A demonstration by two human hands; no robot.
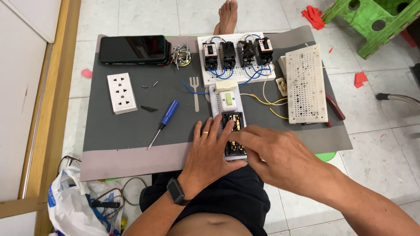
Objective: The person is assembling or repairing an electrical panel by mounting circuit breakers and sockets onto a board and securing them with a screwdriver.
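Both hands, left hand [209,150] and right hand [280,157], press the socket module [232,124] between them

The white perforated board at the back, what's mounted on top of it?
Four black circuit breakers sit in a row on the white perforated board, joined by blue wires. How they fasten underneath is hidden by their own bodies.

Home floor workspace, tiled floor [144,17], grey mat [127,126], green plastic stool [372,22]
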